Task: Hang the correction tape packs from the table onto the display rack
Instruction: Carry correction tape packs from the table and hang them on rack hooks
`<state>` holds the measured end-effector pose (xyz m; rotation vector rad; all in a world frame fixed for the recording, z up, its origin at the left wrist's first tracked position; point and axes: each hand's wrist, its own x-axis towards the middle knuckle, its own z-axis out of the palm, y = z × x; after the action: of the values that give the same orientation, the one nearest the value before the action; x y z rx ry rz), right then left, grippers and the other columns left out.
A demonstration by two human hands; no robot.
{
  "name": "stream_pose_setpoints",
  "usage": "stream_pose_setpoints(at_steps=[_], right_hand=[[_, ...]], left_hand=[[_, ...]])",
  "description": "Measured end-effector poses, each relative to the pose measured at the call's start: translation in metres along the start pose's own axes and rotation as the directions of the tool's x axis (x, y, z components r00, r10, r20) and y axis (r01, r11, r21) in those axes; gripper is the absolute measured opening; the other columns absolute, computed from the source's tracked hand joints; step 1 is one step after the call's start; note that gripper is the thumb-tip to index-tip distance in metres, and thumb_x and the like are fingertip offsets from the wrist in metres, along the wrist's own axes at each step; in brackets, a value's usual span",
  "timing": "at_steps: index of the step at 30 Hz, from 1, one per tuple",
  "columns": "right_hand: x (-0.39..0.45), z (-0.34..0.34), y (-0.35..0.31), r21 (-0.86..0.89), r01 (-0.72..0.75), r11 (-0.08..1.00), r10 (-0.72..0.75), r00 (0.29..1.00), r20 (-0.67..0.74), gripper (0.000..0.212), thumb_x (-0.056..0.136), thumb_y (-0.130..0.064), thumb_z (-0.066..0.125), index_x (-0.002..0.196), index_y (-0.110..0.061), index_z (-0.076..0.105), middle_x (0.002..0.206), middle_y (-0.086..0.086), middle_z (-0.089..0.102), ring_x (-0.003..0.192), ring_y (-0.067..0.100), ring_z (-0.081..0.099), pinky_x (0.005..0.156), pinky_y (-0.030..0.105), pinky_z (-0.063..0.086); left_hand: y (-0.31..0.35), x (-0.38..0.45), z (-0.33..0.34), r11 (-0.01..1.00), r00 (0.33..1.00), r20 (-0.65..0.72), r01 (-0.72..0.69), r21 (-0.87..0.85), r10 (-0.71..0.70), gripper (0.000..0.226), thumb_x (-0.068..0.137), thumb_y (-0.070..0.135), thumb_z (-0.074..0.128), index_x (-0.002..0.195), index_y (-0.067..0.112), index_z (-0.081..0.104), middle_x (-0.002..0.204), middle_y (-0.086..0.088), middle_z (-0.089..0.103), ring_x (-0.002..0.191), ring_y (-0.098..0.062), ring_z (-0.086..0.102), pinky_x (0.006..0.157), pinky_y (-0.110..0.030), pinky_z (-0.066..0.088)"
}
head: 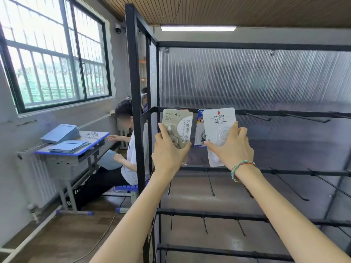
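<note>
Gripping one pack apiece, both of my hands are raised in front of the black display rack (247, 46). My left hand (167, 150) pinches the beige correction tape pack (179, 122), with the thumb at its lower right corner and the fingers spread over its left side; the top of that pack sits at the rack's upper crossbar (284, 112), though I cannot tell whether it is already on a hook. My right hand (231, 147), with a beaded bracelet (240, 168) on the wrist, holds the white correction tape pack (218, 122) by its lower half, upright and level with the same crossbar. Just behind the white pack, a blue-edged pack (199, 128) is at the crossbar, mostly hidden. Bare hooks (258, 117) stick out to the right along the bar. To the left, a seated person (131, 149) works at a grey desk (72, 150) under a window (53, 54).
</note>
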<state>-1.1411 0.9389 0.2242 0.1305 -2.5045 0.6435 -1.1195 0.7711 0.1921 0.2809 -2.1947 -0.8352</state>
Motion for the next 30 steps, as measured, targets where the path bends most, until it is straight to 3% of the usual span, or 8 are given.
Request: stream_pose_setpoints(at_steps=[14, 26, 30], right_hand=[[0.000, 0.001, -0.009, 0.014, -0.017, 1.000, 0.016, 1.000, 0.012, 0.111, 0.071, -0.065, 0.068, 0.148, -0.008, 0.011, 0.131, 0.010, 0.032, 0.120, 0.031, 0.044, 0.078, 0.041, 0.046], [-0.005, 0.005, -0.006, -0.045, -0.008, 0.999, 0.008, 1.000, -0.009, 0.111, 0.072, -0.068, 0.064, 0.148, -0.009, 0.010, 0.130, 0.009, 0.032, 0.118, 0.029, 0.045, 0.073, 0.037, 0.044], [-0.003, 0.002, -0.003, -0.016, -0.045, 0.999, 0.045, 0.999, -0.014, 0.112, 0.072, -0.068, 0.064, 0.149, -0.009, 0.008, 0.132, 0.010, 0.031, 0.121, 0.030, 0.043, 0.078, 0.040, 0.047]], left_hand=[[-0.009, 0.006, 0.006, 0.999, 0.998, 0.054, 0.018, 0.037, -0.020, 0.108, 0.080, 0.056, 0.067, 0.153, 0.013, 0.000, 0.140, -0.010, 0.035, 0.120, -0.029, 0.049, 0.082, -0.038, 0.046], [-0.011, 0.016, 0.020, 0.999, 0.998, 0.057, 0.039, -0.003, -0.039, 0.110, 0.079, 0.054, 0.070, 0.153, 0.012, 0.001, 0.136, -0.012, 0.037, 0.120, -0.032, 0.049, 0.089, -0.047, 0.049], [-0.013, 0.019, 0.024, 0.998, 0.998, 0.056, 0.042, -0.044, -0.039, 0.111, 0.077, 0.053, 0.072, 0.153, 0.012, 0.002, 0.136, -0.013, 0.038, 0.118, -0.033, 0.050, 0.091, -0.050, 0.049]])
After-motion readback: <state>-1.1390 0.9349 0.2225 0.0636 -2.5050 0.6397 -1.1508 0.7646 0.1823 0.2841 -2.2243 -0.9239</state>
